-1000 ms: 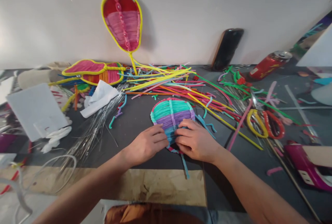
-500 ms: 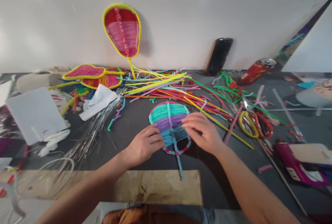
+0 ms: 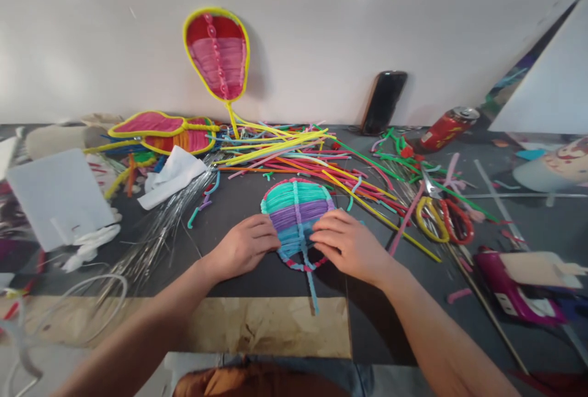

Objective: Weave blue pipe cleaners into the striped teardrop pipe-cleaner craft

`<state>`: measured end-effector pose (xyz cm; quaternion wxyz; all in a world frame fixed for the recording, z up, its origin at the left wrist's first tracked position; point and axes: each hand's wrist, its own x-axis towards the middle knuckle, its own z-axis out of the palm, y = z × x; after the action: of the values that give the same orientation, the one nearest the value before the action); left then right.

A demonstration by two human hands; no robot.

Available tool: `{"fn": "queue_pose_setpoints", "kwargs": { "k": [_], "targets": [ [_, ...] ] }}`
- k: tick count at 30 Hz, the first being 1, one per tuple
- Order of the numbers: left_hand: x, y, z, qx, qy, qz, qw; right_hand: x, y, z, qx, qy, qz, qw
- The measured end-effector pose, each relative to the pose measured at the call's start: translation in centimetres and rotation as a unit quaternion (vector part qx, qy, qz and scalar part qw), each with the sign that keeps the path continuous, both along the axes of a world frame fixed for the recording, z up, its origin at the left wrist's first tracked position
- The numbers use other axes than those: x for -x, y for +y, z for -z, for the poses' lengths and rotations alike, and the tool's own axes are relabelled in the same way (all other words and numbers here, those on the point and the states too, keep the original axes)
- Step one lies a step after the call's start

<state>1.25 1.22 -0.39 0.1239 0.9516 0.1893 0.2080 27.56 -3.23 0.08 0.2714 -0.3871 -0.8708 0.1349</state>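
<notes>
A rounded leaf shape made of pipe cleaners lies on the dark table before me, banded turquoise, purple and blue, with a pink-and-blue twisted rim. Its pale blue stem points towards me. My left hand is closed at the leaf's left rim, fingers bent over the edge. At the opposite side, my right hand pinches near the blue rows, covering part of the right rim. Its fingertips hide whatever lies under them. A bit of blue shows just behind the right hand.
Behind the leaf spreads a pile of coloured pipe cleaners. A yellow-rimmed pink leaf stands against the wall. Scissors, a purple glue gun, a red can and a phone are to the right. Wires lie left.
My right hand has moved slightly down and inward, onto the leaf's blue rows. My left hand stays at the left rim. The whole view has shifted a little.
</notes>
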Motion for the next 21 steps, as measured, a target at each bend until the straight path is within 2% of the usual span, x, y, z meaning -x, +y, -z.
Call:
{"fn": "queue_pose_setpoints", "kwargs": {
  "k": [3, 8, 10, 18, 21],
  "targets": [
    [0.3, 0.4, 0.0, 0.014, -0.038, -0.031, 0.999, 1.8, -0.4, 0.4, -0.01, -0.012, -0.034, 0.999],
    [0.2, -0.1, 0.1, 0.009, 0.013, 0.033, 0.999, 3.1, -0.4, 1.3, -0.007, -0.04, -0.059, 0.997],
    [-0.1, -0.5, 0.2, 0.003, 0.042, 0.038, 0.998, 3.1, -0.3, 1.6, 0.001, -0.043, -0.06, 0.997],
    [-0.9, -0.7, 0.4, 0.0, 0.054, -0.015, 0.998, 2.6, -0.3, 1.9, 0.007, -0.037, -0.061, 0.997],
    [-0.3, -0.1, 0.0, 0.014, -0.007, -0.043, 0.999, 2.4, -0.2, 1.9, 0.002, -0.032, -0.063, 0.997]
  ]
}}
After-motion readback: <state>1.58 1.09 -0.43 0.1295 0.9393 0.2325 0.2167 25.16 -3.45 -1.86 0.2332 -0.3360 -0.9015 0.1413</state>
